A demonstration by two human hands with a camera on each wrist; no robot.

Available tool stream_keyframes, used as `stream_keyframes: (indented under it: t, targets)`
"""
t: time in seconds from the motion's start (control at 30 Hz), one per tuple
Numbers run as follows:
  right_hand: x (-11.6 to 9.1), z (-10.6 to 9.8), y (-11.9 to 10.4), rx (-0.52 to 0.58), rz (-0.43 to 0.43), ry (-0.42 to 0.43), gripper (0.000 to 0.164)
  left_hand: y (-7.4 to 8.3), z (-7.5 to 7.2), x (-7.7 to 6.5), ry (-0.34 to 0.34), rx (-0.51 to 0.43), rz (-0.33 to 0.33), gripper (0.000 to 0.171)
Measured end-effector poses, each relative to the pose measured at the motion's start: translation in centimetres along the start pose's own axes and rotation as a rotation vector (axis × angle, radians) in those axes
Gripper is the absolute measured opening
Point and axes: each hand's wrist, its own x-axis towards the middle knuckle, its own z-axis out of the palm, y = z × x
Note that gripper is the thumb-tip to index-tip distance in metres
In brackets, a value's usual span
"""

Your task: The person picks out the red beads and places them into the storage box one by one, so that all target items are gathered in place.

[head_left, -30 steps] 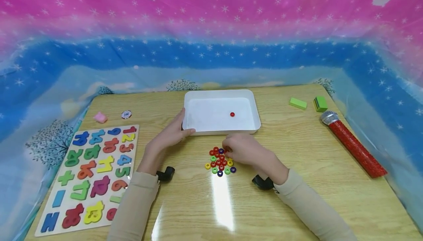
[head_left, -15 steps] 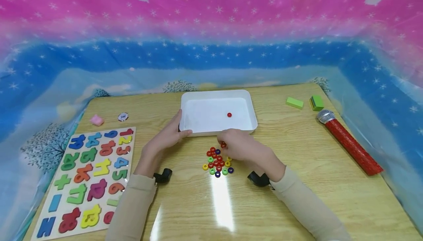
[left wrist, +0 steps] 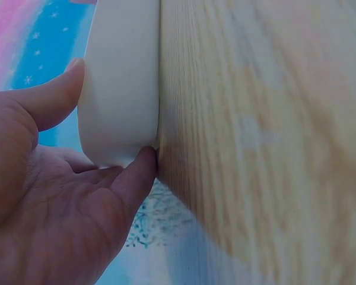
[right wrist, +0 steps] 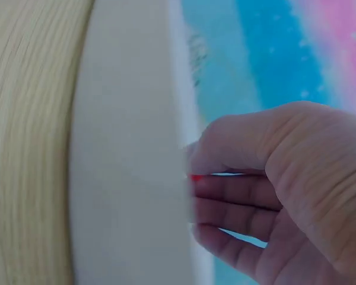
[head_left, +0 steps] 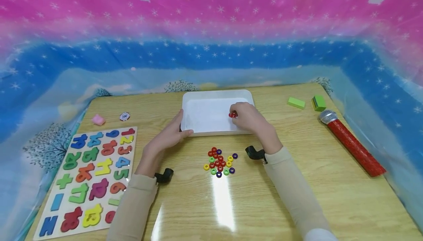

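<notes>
A white tray [head_left: 208,113] lies toward the back of the table. My left hand [head_left: 168,133] holds its near left corner; in the left wrist view the thumb [left wrist: 71,83] rests at the upper rim and the other fingers bend round the corner. My right hand [head_left: 249,118] is over the right part of the tray and pinches a red ring-shaped bead [head_left: 235,115], right beside another red bead [head_left: 230,115] in the tray. In the right wrist view, the tray wall hides most of the pinched bead. Several red, yellow, green and purple beads [head_left: 220,163] lie before the tray.
A number puzzle board [head_left: 130,175] lies at the left, with a pink piece [head_left: 98,119] and a poker chip [head_left: 125,116] behind it. Green blocks [head_left: 296,103] and a red toy microphone [head_left: 355,145] are at the right. Printed cloth surrounds the table.
My right hand has lifted a red bead from the loose beads and carried it forward over the tray. The left hand stays at the tray's corner.
</notes>
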Motion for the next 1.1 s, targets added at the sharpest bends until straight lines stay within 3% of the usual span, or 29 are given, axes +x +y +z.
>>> stream_keyframes:
  t: [0.37, 0.63, 0.87, 1.1]
  targets:
    - [0.9, 2.3, 2.5, -0.054, 0.102, 0.040, 0.022, 0.1, 0.3, -0.1, -0.013, -0.017, 0.011, 0.088]
    - [0.6, 1.1, 1.8, -0.035, 0.101, 0.086, 0.023, 0.1, 0.2, 0.0, 0.000, -0.020, 0.017, 0.088]
    - [-0.9, -1.0, 0.0, 0.009, -0.013, 0.067, 0.022, 0.2, 0.0, -0.1, -0.006, -0.018, -0.001, 0.090]
    - [-3.5, -1.4, -2.6, 0.014, -0.107, 0.002, 0.024, -0.2, 0.0, 0.1, 0.002, -0.041, 0.022, 0.090]
